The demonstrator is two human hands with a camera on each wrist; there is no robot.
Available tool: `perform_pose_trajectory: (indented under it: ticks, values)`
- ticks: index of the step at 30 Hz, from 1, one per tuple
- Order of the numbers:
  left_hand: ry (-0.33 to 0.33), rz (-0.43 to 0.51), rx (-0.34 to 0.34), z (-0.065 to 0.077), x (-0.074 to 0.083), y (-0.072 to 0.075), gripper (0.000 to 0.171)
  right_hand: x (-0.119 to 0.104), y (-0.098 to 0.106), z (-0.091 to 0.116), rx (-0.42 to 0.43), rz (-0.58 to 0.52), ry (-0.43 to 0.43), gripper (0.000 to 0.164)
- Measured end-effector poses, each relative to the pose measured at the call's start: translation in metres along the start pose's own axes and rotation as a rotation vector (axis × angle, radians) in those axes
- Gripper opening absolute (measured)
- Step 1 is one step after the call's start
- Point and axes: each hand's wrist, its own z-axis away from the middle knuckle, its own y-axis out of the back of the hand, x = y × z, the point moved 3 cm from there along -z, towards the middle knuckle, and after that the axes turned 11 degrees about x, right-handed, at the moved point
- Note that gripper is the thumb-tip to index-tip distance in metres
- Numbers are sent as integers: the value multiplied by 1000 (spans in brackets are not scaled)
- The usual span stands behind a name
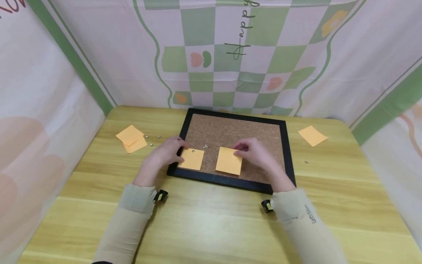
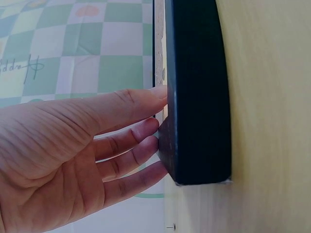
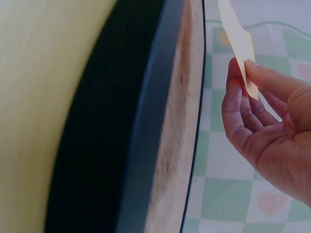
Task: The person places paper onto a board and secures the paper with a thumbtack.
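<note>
My right hand (image 1: 255, 152) pinches an orange sticky note (image 1: 228, 161) by its upper right corner, over the middle of the cork board (image 1: 263, 135). In the right wrist view, the thumb and fingertips of the right hand (image 3: 267, 109) hold the note (image 3: 240, 43) raised off the cork. Another orange note (image 1: 192, 159) lies at the board's lower left corner with a silver tack (image 1: 193, 151) near its top edge. My left hand (image 1: 166, 151) rests its fairly straight fingers and thumb at that note's left side, touching the board's black frame (image 2: 201, 97).
Small metal tacks (image 1: 206, 146) lie on the cork. Two overlapping orange notes (image 1: 131, 136) are on the table at left, beside several loose tacks (image 1: 151, 145). One more note (image 1: 312, 136) and a tack (image 1: 306, 161) lie at right. A patterned cloth (image 1: 197, 33) hangs behind.
</note>
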Motion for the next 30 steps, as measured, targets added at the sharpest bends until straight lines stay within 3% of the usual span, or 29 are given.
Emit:
perform_pose_trajectory:
  ticks: [8,30]
  values:
    - [-9,-5,6,1,1,1,46,-7,-17,-8,-6,15,17,18]
    - [-18,-14,-2,0,0,0,47,-19,-41,-17,-19,44,-26,16]
